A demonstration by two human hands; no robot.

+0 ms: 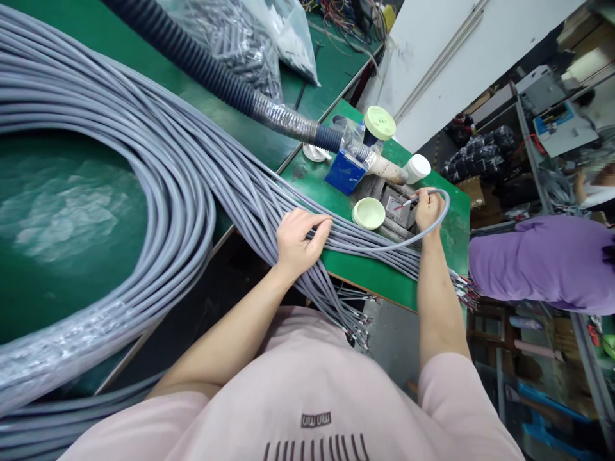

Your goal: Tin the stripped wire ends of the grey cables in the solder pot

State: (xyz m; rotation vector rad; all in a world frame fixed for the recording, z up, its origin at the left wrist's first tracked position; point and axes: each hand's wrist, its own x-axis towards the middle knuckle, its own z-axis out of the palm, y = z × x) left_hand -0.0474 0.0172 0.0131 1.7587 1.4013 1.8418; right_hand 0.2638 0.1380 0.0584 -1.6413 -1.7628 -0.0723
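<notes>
A pale pink, short-sleeved T-shirt (331, 365) spreads around six o'clock, its thin cloth softly creased. At six o'clock on its chest sits a dark rectangular logo (316, 420) with small, pale, blocky letters (they seem to read "min min"). Just below the logo, a row of dark, narrow bars (317, 448) runs side by side, cut off by the lower edge. The loose left sleeve (144, 426) lies between seven and eight o'clock, the right sleeve (456, 390) between four and five; both match the shirt's plain pink. The forearms, left hand (300, 240) and right hand (428, 214) are bare.
</notes>
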